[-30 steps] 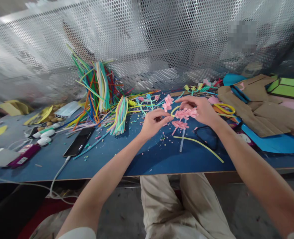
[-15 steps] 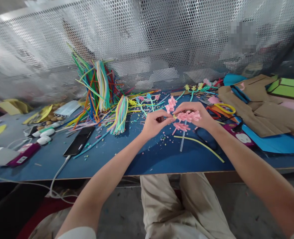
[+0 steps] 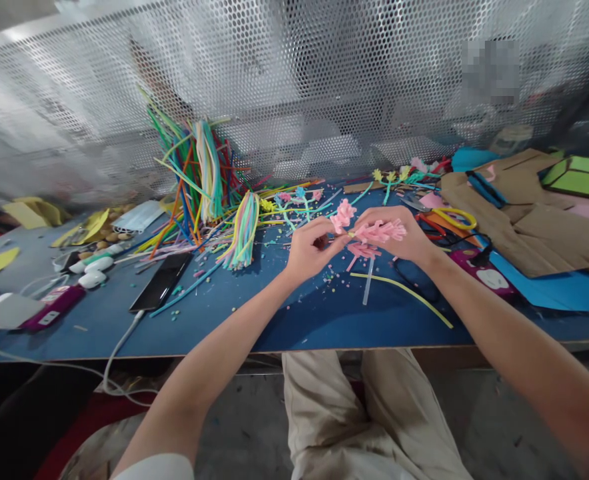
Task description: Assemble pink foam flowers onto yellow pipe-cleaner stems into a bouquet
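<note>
Over the blue table, my left hand (image 3: 313, 248) and my right hand (image 3: 399, 230) meet at a fluffy pink pipe-cleaner flower (image 3: 378, 231). Thumb and fingers of my left hand pinch it near its small yellow middle. My right hand is closed on it from the other side, its fingertips partly hidden behind the petals. One pink petal cluster (image 3: 343, 215) points up and away, others stick out to the right. Below lies more looped pink pipe cleaner (image 3: 363, 252). A clear thin stick (image 3: 368, 283) and a yellow pipe cleaner (image 3: 404, 290) rest just under my hands.
Bundled pipe cleaners (image 3: 244, 230) lie left of my hands, with a taller pile (image 3: 207, 173) against the perforated metal panel (image 3: 319, 80). A phone (image 3: 162, 283) is cabled at left. Yellow-handled scissors (image 3: 454, 218), brown paper (image 3: 539, 233) and a purple power strip (image 3: 494, 277) are right.
The pink flower has turned slightly in my fingers, its upper petals now lower and closer to my left hand. Both hands keep their pinch. The whole view has shifted a little.
</note>
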Demonstrator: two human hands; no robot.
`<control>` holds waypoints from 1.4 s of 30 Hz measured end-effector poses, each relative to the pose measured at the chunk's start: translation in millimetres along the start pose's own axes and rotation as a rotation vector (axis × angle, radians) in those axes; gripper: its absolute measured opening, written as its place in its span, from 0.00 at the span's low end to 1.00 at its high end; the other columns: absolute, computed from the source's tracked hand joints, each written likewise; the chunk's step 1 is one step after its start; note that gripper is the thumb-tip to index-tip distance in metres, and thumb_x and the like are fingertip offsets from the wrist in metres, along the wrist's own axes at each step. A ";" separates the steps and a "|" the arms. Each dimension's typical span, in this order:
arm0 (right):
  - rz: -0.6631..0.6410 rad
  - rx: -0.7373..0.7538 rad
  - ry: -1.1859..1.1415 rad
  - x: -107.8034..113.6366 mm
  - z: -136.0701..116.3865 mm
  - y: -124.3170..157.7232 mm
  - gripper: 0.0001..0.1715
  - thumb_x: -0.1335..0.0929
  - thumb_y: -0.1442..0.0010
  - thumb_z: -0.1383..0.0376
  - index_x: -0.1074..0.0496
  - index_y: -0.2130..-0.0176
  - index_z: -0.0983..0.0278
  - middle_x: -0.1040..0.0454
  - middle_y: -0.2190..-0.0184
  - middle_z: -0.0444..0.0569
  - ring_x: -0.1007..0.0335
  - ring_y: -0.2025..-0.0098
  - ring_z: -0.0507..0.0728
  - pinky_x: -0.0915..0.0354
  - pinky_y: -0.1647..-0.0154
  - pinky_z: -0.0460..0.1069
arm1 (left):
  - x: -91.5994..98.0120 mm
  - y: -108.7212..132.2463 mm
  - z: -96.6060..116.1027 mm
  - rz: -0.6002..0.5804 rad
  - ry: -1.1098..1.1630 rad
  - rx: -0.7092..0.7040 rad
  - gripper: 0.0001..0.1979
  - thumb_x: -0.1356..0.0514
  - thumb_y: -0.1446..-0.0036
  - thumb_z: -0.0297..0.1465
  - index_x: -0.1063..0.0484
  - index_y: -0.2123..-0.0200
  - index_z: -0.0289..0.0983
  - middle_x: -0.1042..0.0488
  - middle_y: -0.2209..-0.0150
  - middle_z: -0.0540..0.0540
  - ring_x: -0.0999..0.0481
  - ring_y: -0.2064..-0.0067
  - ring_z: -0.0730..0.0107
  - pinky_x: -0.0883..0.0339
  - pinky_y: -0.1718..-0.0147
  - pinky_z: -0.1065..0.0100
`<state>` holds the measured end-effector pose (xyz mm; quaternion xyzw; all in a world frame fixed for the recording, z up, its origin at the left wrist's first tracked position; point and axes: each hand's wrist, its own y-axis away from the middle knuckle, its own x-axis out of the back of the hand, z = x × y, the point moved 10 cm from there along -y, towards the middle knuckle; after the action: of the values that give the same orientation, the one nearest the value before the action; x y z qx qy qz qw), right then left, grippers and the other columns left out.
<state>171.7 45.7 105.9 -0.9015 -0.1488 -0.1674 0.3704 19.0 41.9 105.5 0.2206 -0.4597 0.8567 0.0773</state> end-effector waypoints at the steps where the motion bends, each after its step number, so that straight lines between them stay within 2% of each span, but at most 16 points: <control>1: 0.011 -0.038 -0.012 -0.3 4.1 0.5 0.20 0.24 0.44 0.47 0.19 0.66 0.61 0.18 0.65 0.51 0.22 0.63 0.59 0.27 0.60 0.52 | 1.9 0.8 -0.1 0.025 -0.012 0.001 0.16 0.34 0.39 0.45 0.22 0.69 0.38 0.28 0.74 0.50 0.38 0.76 0.76 0.44 0.75 0.70; 5: -0.001 -0.166 -0.078 -4.8 18.3 2.0 0.19 0.24 0.43 0.48 0.20 0.67 0.62 0.19 0.67 0.48 0.24 0.67 0.56 0.28 0.66 0.50 | 8.8 2.6 -1.6 0.108 -0.047 0.027 0.17 0.34 0.39 0.46 0.23 0.69 0.38 0.28 0.73 0.50 0.39 0.76 0.77 0.44 0.75 0.69; 10: -0.072 -0.089 -0.096 -13.1 11.2 -2.6 0.15 0.27 0.37 0.53 0.19 0.60 0.61 0.18 0.62 0.48 0.22 0.59 0.58 0.27 0.55 0.51 | 15.3 2.9 -2.3 0.176 -0.084 0.023 0.14 0.34 0.37 0.42 0.24 0.69 0.38 0.28 0.73 0.50 0.40 0.76 0.77 0.44 0.74 0.68; 12: -0.053 -0.094 -0.040 -12.9 12.4 -4.1 0.16 0.28 0.36 0.53 0.19 0.59 0.62 0.18 0.62 0.48 0.23 0.60 0.57 0.28 0.56 0.51 | 16.1 3.1 -6.5 0.184 -0.085 0.043 0.14 0.34 0.38 0.41 0.25 0.69 0.37 0.28 0.72 0.50 0.39 0.76 0.77 0.44 0.74 0.69; 15: 0.051 -0.135 0.106 -5.1 17.7 -4.3 0.17 0.27 0.38 0.52 0.18 0.64 0.62 0.19 0.66 0.47 0.27 0.68 0.54 0.32 0.65 0.49 | 16.0 4.0 -25.5 0.189 -0.002 0.171 0.15 0.34 0.38 0.44 0.25 0.68 0.38 0.27 0.70 0.50 0.40 0.76 0.78 0.44 0.75 0.69; 17: 0.146 -0.123 0.185 2.7 16.7 -3.0 0.16 0.26 0.39 0.52 0.18 0.66 0.61 0.19 0.67 0.47 0.28 0.69 0.53 0.35 0.69 0.49 | 12.6 5.2 -42.5 0.182 0.121 0.286 0.16 0.35 0.38 0.46 0.26 0.66 0.38 0.26 0.69 0.50 0.41 0.77 0.79 0.45 0.77 0.70; 20: 0.217 -0.033 0.311 7.7 7.7 -0.4 0.12 0.29 0.35 0.56 0.17 0.61 0.59 0.19 0.63 0.49 0.24 0.64 0.56 0.32 0.64 0.51 | 4.9 5.7 -60.2 0.161 0.297 0.397 0.17 0.35 0.39 0.47 0.26 0.63 0.39 0.24 0.67 0.49 0.36 0.75 0.79 0.43 0.78 0.72; 24: 0.183 0.062 0.491 3.1 -2.8 1.5 0.13 0.33 0.32 0.61 0.18 0.56 0.59 0.19 0.59 0.50 0.22 0.57 0.59 0.30 0.55 0.54 | -4.3 4.9 -69.2 0.101 0.400 0.472 0.19 0.35 0.39 0.49 0.22 0.58 0.38 0.20 0.65 0.46 0.29 0.71 0.75 0.38 0.75 0.71; 32: 0.214 0.060 0.468 5.8 -12.7 1.9 0.16 0.34 0.31 0.59 0.18 0.62 0.60 0.20 0.64 0.50 0.23 0.62 0.58 0.30 0.60 0.53 | -3.7 3.5 -67.3 0.088 0.466 0.489 0.21 0.31 0.44 0.50 0.18 0.60 0.38 0.19 0.67 0.46 0.28 0.72 0.74 0.37 0.76 0.70; 38: 0.154 0.114 0.480 -1.6 -20.0 1.6 0.15 0.35 0.30 0.59 0.20 0.60 0.60 0.20 0.62 0.51 0.24 0.57 0.59 0.29 0.51 0.56 | 1.2 3.7 -72.9 0.096 0.392 0.477 0.17 0.32 0.42 0.47 0.20 0.62 0.38 0.21 0.68 0.48 0.35 0.75 0.78 0.44 0.78 0.72; 42: 0.111 0.198 0.637 -8.7 -27.0 0.4 0.13 0.38 0.29 0.64 0.24 0.60 0.62 0.24 0.62 0.53 0.28 0.57 0.61 0.32 0.51 0.57 | 1.7 2.7 -75.6 0.058 0.262 0.441 0.16 0.34 0.41 0.46 0.21 0.64 0.38 0.21 0.67 0.49 0.38 0.76 0.78 0.49 0.79 0.71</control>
<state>158.9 24.8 120.1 -0.7702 0.0081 -0.4053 0.4925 -6.7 102.4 67.9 0.1062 -0.2538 0.9594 0.0617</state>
